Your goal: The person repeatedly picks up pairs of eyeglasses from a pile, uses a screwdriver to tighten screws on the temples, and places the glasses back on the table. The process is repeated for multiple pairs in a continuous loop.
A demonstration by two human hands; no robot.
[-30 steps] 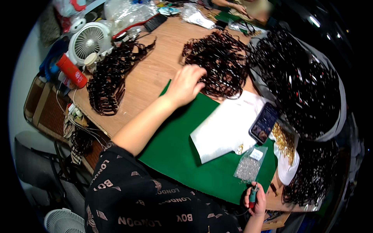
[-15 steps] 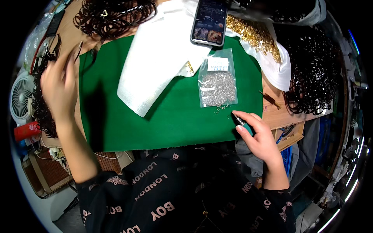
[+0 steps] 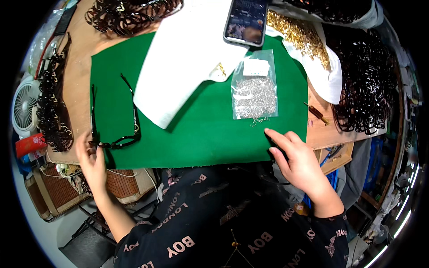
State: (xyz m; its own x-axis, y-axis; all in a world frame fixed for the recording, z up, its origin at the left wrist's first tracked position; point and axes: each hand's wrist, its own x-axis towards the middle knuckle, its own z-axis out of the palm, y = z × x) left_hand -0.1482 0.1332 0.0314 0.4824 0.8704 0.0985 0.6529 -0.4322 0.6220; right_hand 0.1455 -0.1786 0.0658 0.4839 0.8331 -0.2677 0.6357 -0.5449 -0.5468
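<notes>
On the left of the green mat [image 3: 192,143], my left hand [image 3: 93,158] has its fingers closed on one end of a black eyeglass frame [image 3: 121,142]. The frame's temples are unfolded and point away from me. At the mat's right, my right hand [image 3: 298,163] is closed, with a small slim tool, mostly hidden, between thumb and forefinger. Just beyond its fingertips lie several tiny silver pieces [image 3: 259,120], perhaps screws. They are at the near edge of a clear plastic bag [image 3: 254,97] full of similar pieces.
A white cloth [image 3: 172,80] and a phone [image 3: 246,24] lie beyond. Small gold metal parts [image 3: 304,38] sit on white material. Dark eyeglass frames are piled at far left [image 3: 134,15], left [image 3: 54,107] and right [image 3: 368,85]. A brown-handled screwdriver [image 3: 318,115] lies right; a fan [image 3: 24,107] stands left.
My left hand has come down and toward me from above the left pile, and the black eyeglass frame now shows at the mat's left. My right hand stays nearly in place.
</notes>
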